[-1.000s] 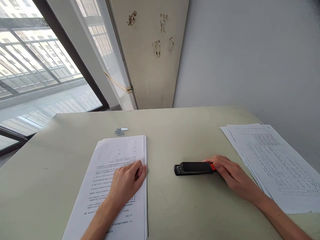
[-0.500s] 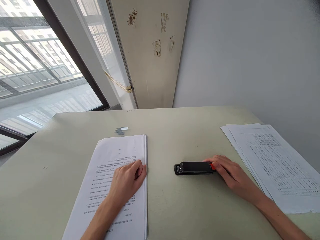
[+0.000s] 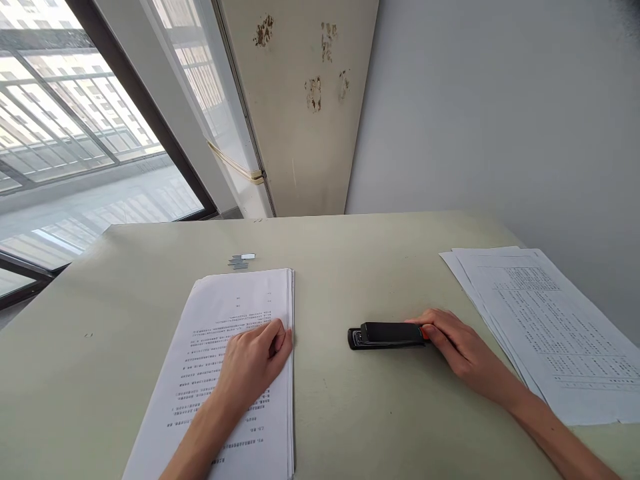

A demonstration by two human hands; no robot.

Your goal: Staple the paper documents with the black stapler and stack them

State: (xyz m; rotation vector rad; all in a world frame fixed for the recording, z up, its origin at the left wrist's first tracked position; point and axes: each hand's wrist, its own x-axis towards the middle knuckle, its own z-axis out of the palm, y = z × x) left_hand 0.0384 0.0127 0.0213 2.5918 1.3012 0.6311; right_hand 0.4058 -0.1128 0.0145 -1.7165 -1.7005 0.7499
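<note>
A thick stack of printed white paper [image 3: 215,347] lies on the pale green table [image 3: 350,267] in front of me on the left. My left hand [image 3: 255,363] rests on it near its right edge, fingers curled loosely and pressed on the top sheet. To the right lies a black stapler [image 3: 387,335] with a red rear end. My right hand [image 3: 457,350] touches that rear end, its fingers closed around it. The stapler lies flat on the table.
A second pile of printed sheets [image 3: 545,320] lies at the right side of the table. A few strips of loose staples [image 3: 242,261] sit beyond the left stack. A window [image 3: 75,133] is at the left, and a stained wall panel [image 3: 300,100] behind the table.
</note>
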